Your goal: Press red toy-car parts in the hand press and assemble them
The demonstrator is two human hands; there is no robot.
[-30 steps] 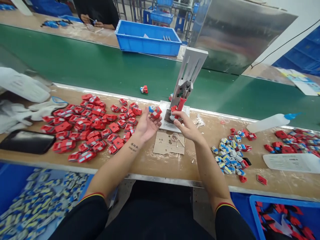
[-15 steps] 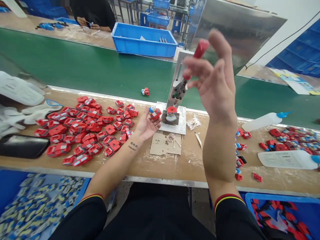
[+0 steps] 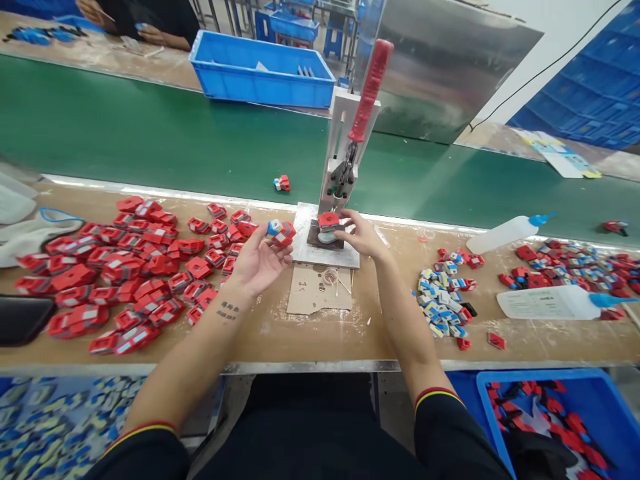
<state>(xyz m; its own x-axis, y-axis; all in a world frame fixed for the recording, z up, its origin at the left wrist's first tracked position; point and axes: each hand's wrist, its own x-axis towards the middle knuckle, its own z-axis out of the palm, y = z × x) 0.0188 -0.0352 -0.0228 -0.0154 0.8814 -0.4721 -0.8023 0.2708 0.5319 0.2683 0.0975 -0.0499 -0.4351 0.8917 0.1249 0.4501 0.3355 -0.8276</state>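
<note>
My left hand (image 3: 260, 267) is closed on a red, blue and white plastic toy part (image 3: 283, 232), palm up, left of a hand-lever press (image 3: 345, 167). The press has a red handle (image 3: 371, 90), standing upright with no hand on it. A red plastic piece (image 3: 329, 219) sits on the round grey holder (image 3: 327, 237) at the press's base. My right hand (image 3: 364, 237) is at the right side of that piece, thumb and fingers apart; whether the fingertips touch it I cannot tell.
Red parts (image 3: 125, 260) are heaped at left; white-blue-yellow parts (image 3: 440, 300) lie at right beside glue bottles (image 3: 545, 302). Cardboard (image 3: 315, 300) lies before the press. Beyond runs a green belt (image 3: 150, 127) with one part (image 3: 282, 183). A person's hands (image 3: 150, 33) work across it.
My right hand has let go of the red press handle and come down to the red piece at the base. The handle now stands upright. My left hand still holds its part.
</note>
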